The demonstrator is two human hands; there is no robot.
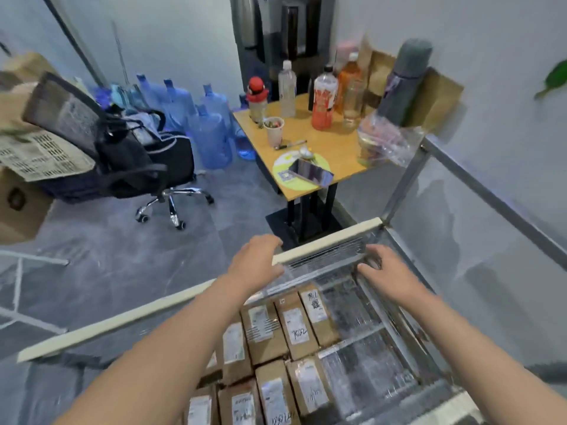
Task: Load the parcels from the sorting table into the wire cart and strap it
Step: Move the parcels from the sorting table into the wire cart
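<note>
Grey tiled floor (pixel 122 256) and white walls, as seen from the head view. Wooden table (pixel 331 142) stands against the far wall, carrying bottles (pixel 323 102) along its back edge, a cup (pixel 274 131) near its left edge and a phone (pixel 310 173) at its near corner. Chair (pixel 122 154) loaded with a bag sits at left, with blue jugs (pixel 208 133) behind it.

Cart (pixel 328 240) occupies the lower right, just beside the table's base. Parcels (pixel 294 329), brown with white labels, stand upright in close rows against the cart's left side. The cart's right side shows bare wire.

Left hand (pixel 257 262) is at the cart's far left corner, fingers curled over the end of the cream top rail, thumb below it: clamped on the cart. Right hand (pixel 389 274) is at the far right corner, fingers hooked onto the wire end panel, gripping it. Some motion blur on both hands.
</note>
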